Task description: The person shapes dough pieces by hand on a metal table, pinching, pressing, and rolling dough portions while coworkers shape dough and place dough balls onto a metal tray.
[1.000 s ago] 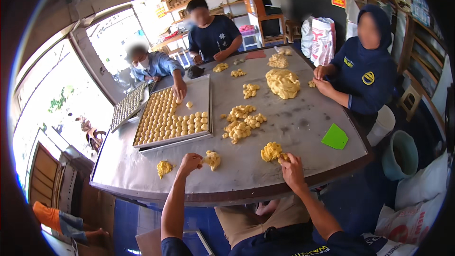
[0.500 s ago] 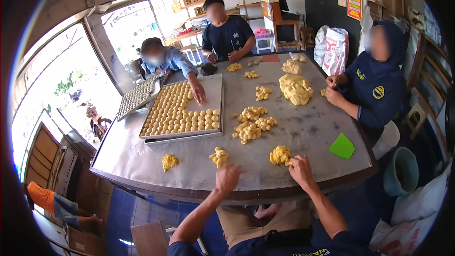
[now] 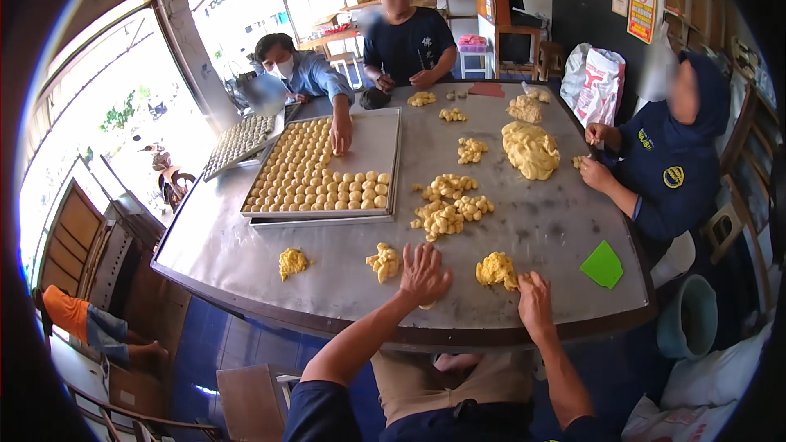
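Left hand was laid open, fingers spread, over the surface. Right hand was curled at the yellow mound's edge; its grip could not be determined. Mound was located at 10 o'clock from the right, nearer hand; no long axis was discerned.

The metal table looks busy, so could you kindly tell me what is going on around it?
The left hand is spread palm down over the metal table, pale dough showing at its heel. The right hand is at the edge of a yellow mound. Across the table, a co-worker's hand is at the dough balls in a tray, while a co-worker at the right holds a small dough piece.
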